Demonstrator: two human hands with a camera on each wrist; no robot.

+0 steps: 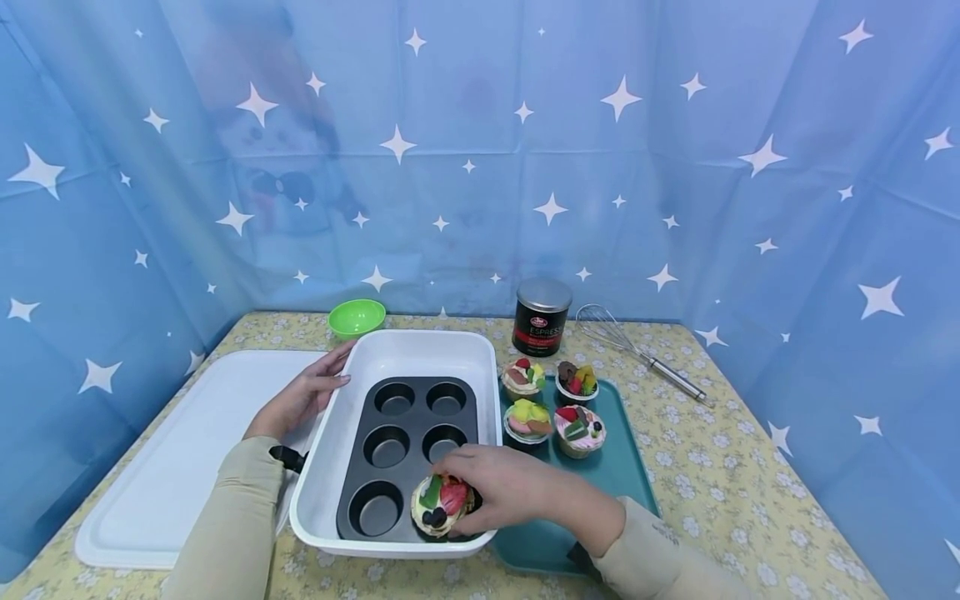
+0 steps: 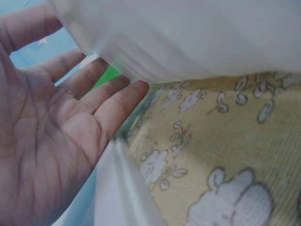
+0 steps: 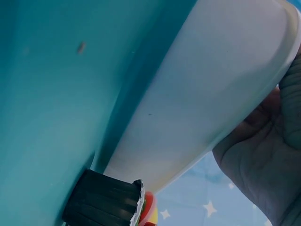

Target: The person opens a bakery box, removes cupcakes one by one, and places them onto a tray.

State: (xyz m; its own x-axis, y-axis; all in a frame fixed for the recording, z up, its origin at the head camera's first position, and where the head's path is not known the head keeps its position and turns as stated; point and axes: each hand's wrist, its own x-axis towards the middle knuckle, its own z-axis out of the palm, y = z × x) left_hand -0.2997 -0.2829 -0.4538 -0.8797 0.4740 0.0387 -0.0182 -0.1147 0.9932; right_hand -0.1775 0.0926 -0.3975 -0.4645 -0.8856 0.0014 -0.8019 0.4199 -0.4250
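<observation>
A white rectangular tub [image 1: 405, 346] holds a dark muffin tin [image 1: 408, 462] with several round cups. My right hand [image 1: 506, 487] reaches over the tub's right wall and grips a fruit-topped cupcake [image 1: 435, 507] at the tin's near right cup; its base is mostly hidden. My left hand [image 1: 307, 396] lies along the tub's left wall. In the left wrist view its fingers [image 2: 120, 106] are fairly straight, their tips against the white wall. In the right wrist view the tub's outer wall [image 3: 188, 89] hides the right fingertips.
Several cupcakes [image 1: 579, 432] stand at the far end of a teal tray [image 1: 618, 492], right of the tub. Behind are an espresso tin [image 1: 540, 321], a whisk [image 1: 652, 358] and a green bowl [image 1: 357, 318]. A white board [image 1: 172, 467] lies left. A starry curtain [image 1: 480, 192] encloses the table.
</observation>
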